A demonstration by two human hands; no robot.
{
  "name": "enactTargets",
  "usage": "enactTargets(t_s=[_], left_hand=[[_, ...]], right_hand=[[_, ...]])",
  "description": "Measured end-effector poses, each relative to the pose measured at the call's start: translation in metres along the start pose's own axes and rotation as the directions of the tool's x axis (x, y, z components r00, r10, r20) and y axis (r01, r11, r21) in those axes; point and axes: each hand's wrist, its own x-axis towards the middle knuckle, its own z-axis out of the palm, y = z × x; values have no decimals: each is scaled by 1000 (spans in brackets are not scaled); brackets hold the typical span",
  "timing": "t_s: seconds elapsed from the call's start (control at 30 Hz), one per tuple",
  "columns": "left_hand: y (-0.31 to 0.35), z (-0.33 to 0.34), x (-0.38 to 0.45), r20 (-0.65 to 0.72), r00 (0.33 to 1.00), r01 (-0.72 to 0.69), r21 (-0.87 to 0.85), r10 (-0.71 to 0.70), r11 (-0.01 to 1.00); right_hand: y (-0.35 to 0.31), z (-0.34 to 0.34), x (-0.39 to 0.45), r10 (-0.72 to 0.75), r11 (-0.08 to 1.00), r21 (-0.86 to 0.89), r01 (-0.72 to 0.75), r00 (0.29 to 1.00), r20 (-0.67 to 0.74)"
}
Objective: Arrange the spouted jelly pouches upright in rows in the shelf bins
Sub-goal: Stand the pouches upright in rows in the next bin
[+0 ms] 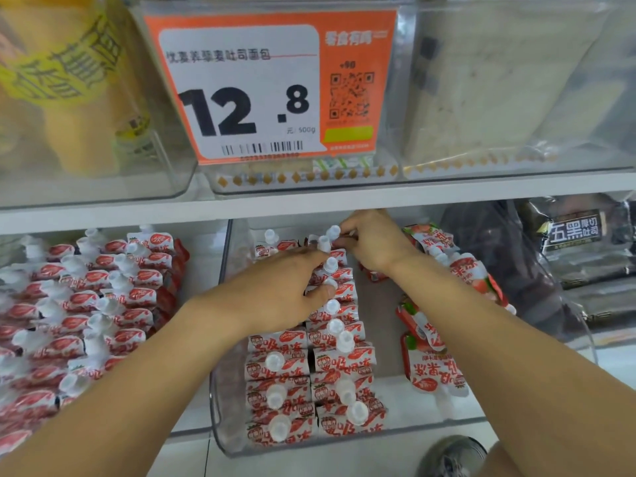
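My left hand (pixel 275 287) braces the 2nd row of strawberry jelly pouches (pixel 339 339) in the middle clear bin (pixel 220 407). My right hand (pixel 371 241) pinches a pouch top at the back. Best approach, I think: seat it upright w/ spout up, keep rows tight. Loose pouches (pixel 426 342) lie flat at right.

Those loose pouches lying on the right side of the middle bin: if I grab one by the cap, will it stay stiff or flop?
The loose pouches look soft-walled and creased, so probably floppy below the rigid white cap. Glossy film may be slippery. Standing alone they likely tip; the upright rows lean on each other.
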Motion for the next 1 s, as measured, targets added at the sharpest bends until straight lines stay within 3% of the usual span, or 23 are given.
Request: enactTargets(t_s=[0.2, 0.3, 0.33, 0.47, 0.57, 0.67, 0.73, 0.83, 0.9, 1.0], left_hand=[[-1, 2, 1, -1, 1000, 3, -8, -3, 1000], [-1, 2, 0, -1, 1000, -2, -8, 2, 1000], [-1, 2, 0, -2, 1000, -4, -9, 4, 1000], [-3, 1, 0, -10, 1000, -7, 12, 7, 1000], [-4, 2, 2, -8, 1000, -6, 20, 6, 1000], [-4, 1, 3, 7, 1000, 5, 26, -5, 1000], [-2, 1, 3, 10, 1000, 14, 31, -14, 999], [-2, 0, 2, 0, 999, 46, 38, -46, 998], [1, -2, -2, -96, 994, 57, 41, -53, 998], [28, -3, -16, -281, 959, -27, 1, 26, 1000]], right_hand=[[-7, -6, -3, -29, 999, -32, 30, 999, 24], [-13, -2, -2, -46, 989, -132, 61, 993, 110], [-11, -2, -2, -36, 992, -112, 50, 992, 125], [-2, -23, -16, 147, 924, 321, -210, 967, 208], [-2, -20, -20, 130, 944, 264, -199, 958, 257], [-7, -22, -33, 102, 932, 284, -226, 914, 394], [-11, -29, -48, 41, 966, 215, -146, 903, 428], [-13, -55, -76, -14, 998, 64, 2, 983, 183], [-11, -83, -103, -66, 997, 43, 65, 998, 1], [5, -114, -144, -42, 986, -163, 38, 999, -20]])
